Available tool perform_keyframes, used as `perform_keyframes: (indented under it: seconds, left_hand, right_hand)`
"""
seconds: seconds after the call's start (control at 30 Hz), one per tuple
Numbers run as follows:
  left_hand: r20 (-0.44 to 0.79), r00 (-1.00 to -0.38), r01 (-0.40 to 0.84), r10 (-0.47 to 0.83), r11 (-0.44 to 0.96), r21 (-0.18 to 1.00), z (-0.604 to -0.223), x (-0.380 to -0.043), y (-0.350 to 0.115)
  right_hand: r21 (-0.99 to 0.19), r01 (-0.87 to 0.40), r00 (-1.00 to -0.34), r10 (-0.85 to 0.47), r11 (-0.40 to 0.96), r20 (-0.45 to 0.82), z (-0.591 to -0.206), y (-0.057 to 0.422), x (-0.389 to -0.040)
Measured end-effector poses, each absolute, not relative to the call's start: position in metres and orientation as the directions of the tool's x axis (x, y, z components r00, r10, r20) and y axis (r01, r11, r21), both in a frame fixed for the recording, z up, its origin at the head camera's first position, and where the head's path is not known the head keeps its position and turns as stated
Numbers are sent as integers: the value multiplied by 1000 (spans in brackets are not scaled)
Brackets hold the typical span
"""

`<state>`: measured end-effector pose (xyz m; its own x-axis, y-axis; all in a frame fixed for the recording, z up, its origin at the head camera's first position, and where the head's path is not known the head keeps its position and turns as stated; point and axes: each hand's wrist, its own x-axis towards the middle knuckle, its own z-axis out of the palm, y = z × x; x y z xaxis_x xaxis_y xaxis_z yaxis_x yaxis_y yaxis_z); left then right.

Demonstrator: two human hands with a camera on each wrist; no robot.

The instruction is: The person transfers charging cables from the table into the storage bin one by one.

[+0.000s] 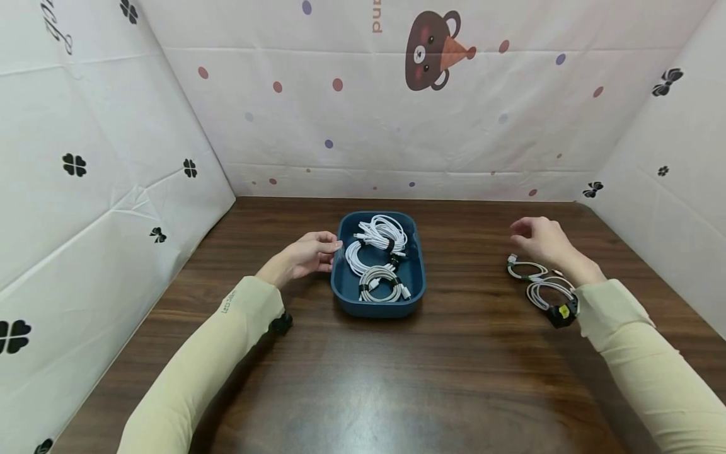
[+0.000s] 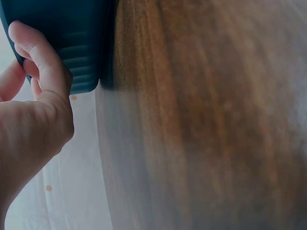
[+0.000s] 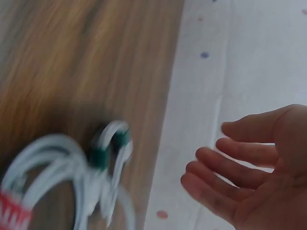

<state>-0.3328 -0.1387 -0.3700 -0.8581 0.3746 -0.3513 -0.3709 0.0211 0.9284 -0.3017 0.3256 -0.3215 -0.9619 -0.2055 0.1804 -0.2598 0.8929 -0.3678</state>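
A dark blue tray (image 1: 378, 309) sits mid-table with several coiled cables inside. White cable coils (image 1: 386, 230) lie at its far end, and a greyish coil (image 1: 368, 275) with black ties is nearer. My left hand (image 1: 311, 254) holds the tray's left rim between thumb and fingers; in the left wrist view its thumb (image 2: 41, 55) lies along the wall. Nothing is in my right hand (image 1: 541, 239), whose fingers are loosely bent above the table. Just below it, white cables (image 1: 549, 284) lie bundled, partly hidden by the wrist; green ties (image 3: 100, 158) show on them in the right wrist view.
White sheets with printed shapes stand as a back wall (image 1: 363, 126), a left wall (image 1: 102, 208) and a right wall (image 1: 675, 189) around the brown wooden table (image 1: 363, 378). Both forearms reach in from the front corners.
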Motion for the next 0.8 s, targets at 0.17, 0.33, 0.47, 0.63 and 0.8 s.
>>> perform_keyframes:
  seconds: [0.17,0.33,0.47,0.63,0.8]
  left_hand:
    - [-353,-856,-374,379,19,927,-370,-332,-139]
    - [-354,-853,-376,383,17,926,-370,-332,-139]
    - [-351,-855,-373,383,17,928,-370,-332,-139]
    - [-347,-856,-367,383,21,930,-370,-333,-139]
    - [-346,-857,-366,383,22,930,-370,-333,-139]
  right_hand:
    - [-262,-232,-973,-222,937,68,-331,340,-303]
    - [-209,-229,-973,-232,951,8,-338,347,-302]
    - [-201,-216,-975,-221,956,-5,-344,352,-304]
    - [-205,-188,-980,-197,961,-27,-352,357,-306]
    - [-200,-182,-981,-192,963,-33,-357,360,-307]
